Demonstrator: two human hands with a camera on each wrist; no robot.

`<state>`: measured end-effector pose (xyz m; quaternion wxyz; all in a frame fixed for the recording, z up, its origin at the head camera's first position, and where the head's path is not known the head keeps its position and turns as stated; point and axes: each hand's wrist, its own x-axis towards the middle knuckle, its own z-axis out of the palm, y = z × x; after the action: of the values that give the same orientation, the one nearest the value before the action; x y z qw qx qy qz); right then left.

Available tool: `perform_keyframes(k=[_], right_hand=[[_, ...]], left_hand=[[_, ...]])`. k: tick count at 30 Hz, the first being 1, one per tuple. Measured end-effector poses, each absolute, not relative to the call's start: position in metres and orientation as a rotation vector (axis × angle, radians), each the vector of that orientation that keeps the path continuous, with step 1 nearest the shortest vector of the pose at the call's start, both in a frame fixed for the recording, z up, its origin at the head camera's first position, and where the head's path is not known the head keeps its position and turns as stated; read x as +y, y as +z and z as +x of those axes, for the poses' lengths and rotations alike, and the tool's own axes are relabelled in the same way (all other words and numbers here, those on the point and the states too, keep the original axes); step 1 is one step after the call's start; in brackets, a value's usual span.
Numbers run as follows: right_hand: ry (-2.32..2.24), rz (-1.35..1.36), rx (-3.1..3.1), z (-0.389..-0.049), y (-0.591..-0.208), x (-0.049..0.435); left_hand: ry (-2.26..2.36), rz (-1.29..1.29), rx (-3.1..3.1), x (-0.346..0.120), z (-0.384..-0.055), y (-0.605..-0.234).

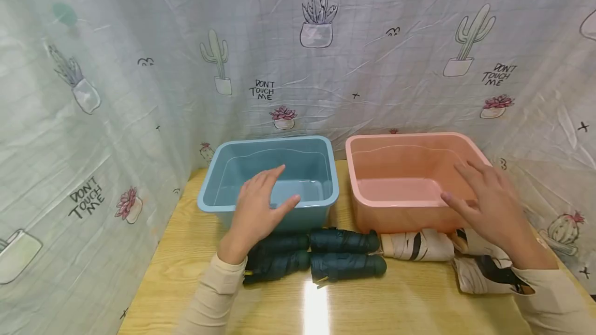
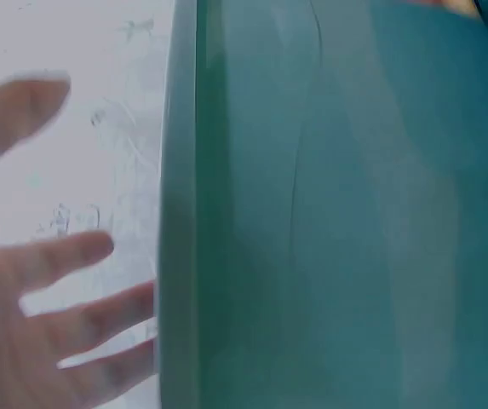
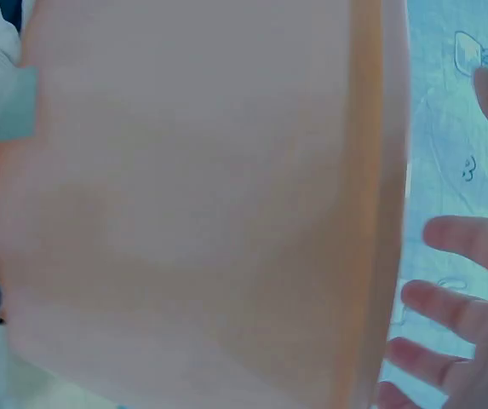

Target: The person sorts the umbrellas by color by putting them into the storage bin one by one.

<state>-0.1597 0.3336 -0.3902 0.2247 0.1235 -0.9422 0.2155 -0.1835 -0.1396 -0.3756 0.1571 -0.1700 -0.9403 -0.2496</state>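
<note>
My left hand hovers over the front rim of the blue plastic tub, fingers spread and holding nothing. In the left wrist view its fingers show beside the tub's rim. Over the front right of the pink plastic tub, my right hand is likewise spread, with nothing in its grasp. Several dark folded umbrellas lie in front of the blue tub, partly behind my left wrist. Cream-and-black folded umbrellas lie in front of the pink tub, some partly covered by my right hand and sleeve.
The tubs stand side by side on a wooden table, with a narrow gap between them. A pale curtain printed with cacti hangs close behind them and along both sides.
</note>
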Motion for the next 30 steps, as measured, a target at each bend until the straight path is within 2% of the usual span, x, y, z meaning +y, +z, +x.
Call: perform_keyframes(k=[16, 22, 30], right_hand=[[0.948, 0.13, -2.098, -0.14, -0.422, 0.339], [0.955, -0.03, -2.038, -0.128, -0.427, 0.342], [0.909, -0.138, -2.049, -0.119, -0.437, 0.35]], left_hand=[[-1.309, -0.671, -2.035, -0.057, -0.164, -0.403], [-1.42, -0.773, -1.995, -0.032, -0.158, -0.413], [-1.581, -0.767, -2.09, -0.01, -0.156, -0.427]])
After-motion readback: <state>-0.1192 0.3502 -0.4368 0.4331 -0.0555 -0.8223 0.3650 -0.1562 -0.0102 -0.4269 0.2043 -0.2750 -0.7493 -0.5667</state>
